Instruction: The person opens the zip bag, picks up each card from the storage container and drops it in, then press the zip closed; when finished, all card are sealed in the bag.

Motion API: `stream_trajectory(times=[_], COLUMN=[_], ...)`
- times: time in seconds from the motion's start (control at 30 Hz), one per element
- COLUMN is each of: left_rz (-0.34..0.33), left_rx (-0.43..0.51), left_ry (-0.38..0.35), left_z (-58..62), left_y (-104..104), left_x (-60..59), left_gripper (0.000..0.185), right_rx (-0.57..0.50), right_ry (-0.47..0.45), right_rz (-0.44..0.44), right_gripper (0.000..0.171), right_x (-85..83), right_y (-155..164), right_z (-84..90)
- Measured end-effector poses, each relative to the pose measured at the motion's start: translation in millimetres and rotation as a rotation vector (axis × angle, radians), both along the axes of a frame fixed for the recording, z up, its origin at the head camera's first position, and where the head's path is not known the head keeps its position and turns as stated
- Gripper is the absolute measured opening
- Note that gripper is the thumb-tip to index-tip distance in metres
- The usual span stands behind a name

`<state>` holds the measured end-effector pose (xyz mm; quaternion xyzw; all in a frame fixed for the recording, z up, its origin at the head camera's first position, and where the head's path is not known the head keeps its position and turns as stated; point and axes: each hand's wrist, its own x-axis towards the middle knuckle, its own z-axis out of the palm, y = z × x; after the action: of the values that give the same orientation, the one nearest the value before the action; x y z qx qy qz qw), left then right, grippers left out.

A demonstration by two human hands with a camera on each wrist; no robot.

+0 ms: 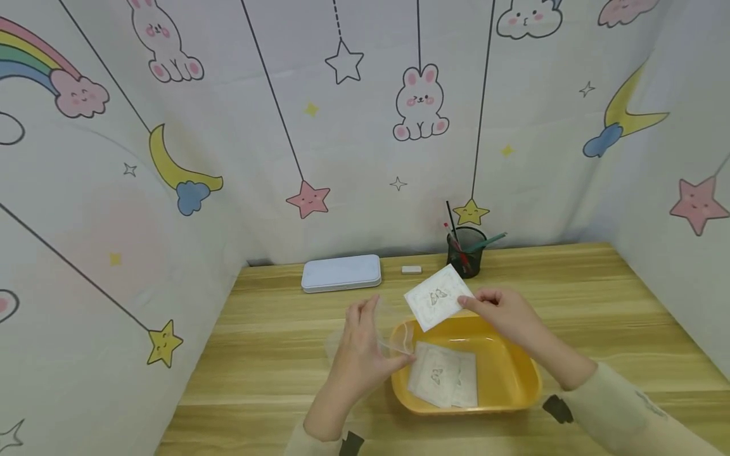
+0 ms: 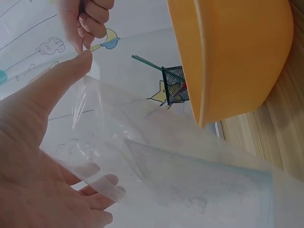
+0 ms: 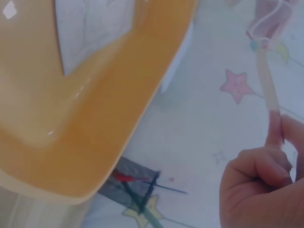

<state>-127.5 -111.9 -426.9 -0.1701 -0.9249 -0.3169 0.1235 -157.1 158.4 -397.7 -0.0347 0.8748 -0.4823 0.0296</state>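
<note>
My right hand (image 1: 495, 306) pinches a white square card (image 1: 438, 297) with a small butterfly print by its right edge, holding it over the far rim of a yellow tray (image 1: 513, 380). The right wrist view shows the card (image 3: 267, 80) edge-on between curled fingers (image 3: 259, 164). My left hand (image 1: 365, 342) holds a clear plastic bag (image 1: 393, 339) by its mouth at the tray's left rim. In the left wrist view the clear bag (image 2: 156, 156) spreads across my palm, with the thumb (image 2: 57, 80) on its edge. More printed cards (image 1: 443, 376) lie in the tray.
A pale blue flat case (image 1: 341, 273), a small white eraser (image 1: 411, 270) and a black mesh pen cup (image 1: 466, 251) stand along the back of the wooden table (image 1: 256, 354). Cartoon-print cloth walls close the left, back and right sides.
</note>
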Motion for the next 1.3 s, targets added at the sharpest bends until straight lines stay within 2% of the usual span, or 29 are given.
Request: stream_trajectory(times=[0.27, 0.4, 0.57, 0.8, 1.3], left_rz=[0.000, 0.010, 0.011, 0.010, 0.003], left_rx=[0.016, 0.012, 0.006, -0.002, -0.014], left_ry=[0.057, 0.041, 0.038, 0.037, 0.029], left_z=[1.5, 1.8, 2.4, 3.3, 4.2], left_y=[0, 0, 0, 0, 3], left_x=[-0.8, -0.6, -0.1, 0.0, 0.9], left_gripper=[0.111, 0.111, 0.112, 0.113, 0.116], right_rx=[-0.092, -0.112, -0.129, -0.155, -0.125], right_ry=[-0.035, -0.006, 0.042, -0.028, 0.022], right_rz=[-0.031, -0.002, 0.055, 0.043, 0.088], right_gripper=[0.044, 0.041, 0.037, 0.038, 0.033], right_x=[9.4, 14.8, 17.0, 20.0, 18.9], right_y=[-6, -13, -22, -33, -46], right_z=[13.1, 15.6, 8.1, -0.8, -6.5])
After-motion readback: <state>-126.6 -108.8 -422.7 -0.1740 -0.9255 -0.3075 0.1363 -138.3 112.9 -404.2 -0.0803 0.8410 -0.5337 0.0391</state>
